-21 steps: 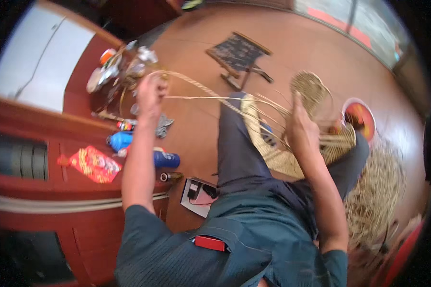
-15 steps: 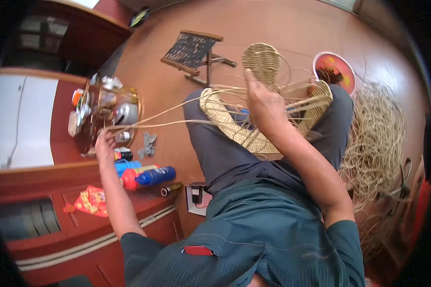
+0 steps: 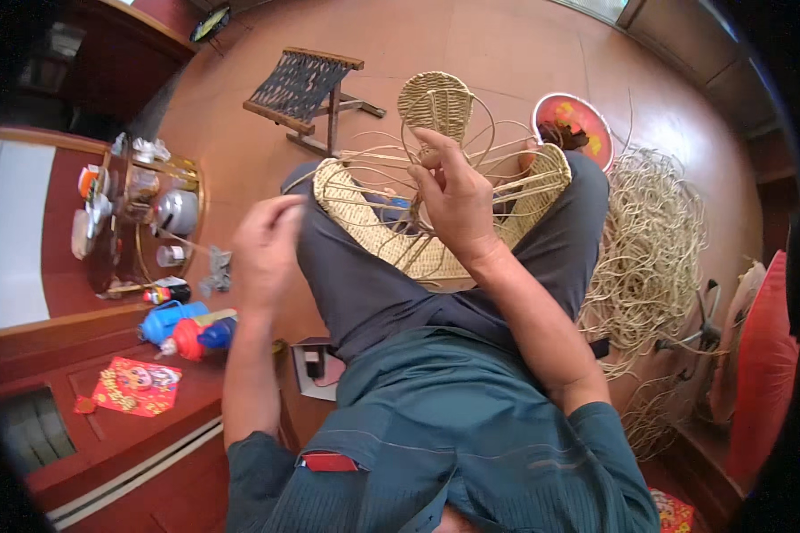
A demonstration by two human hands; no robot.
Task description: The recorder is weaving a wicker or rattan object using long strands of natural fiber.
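Note:
A woven straw piece (image 3: 360, 213), curved like a U, rests across my thighs, with many loose cord ends crossing its middle. Beyond it stands a rounded woven straw sole (image 3: 435, 99). Over the cords is my right hand (image 3: 458, 200), its thumb and forefinger apart and its other fingers partly hidden. My left hand (image 3: 268, 244) is raised left of my knee, smeared by motion, with thumb and fingers pressed together. A faint strand shows to its left, but whatever the fingers hold cannot be made out.
A big heap of straw cord (image 3: 653, 258) lies on the right floor beside a red basin (image 3: 578, 124). A folding stool (image 3: 307, 89) stands ahead. At left are a cluttered round stand (image 3: 120, 253) and a red cabinet (image 3: 178, 417) with bottles.
My left hand has come right, toward my knee, from far left where it drew long strands taut. My right hand's thumb and forefinger now show apart. The view has shifted.

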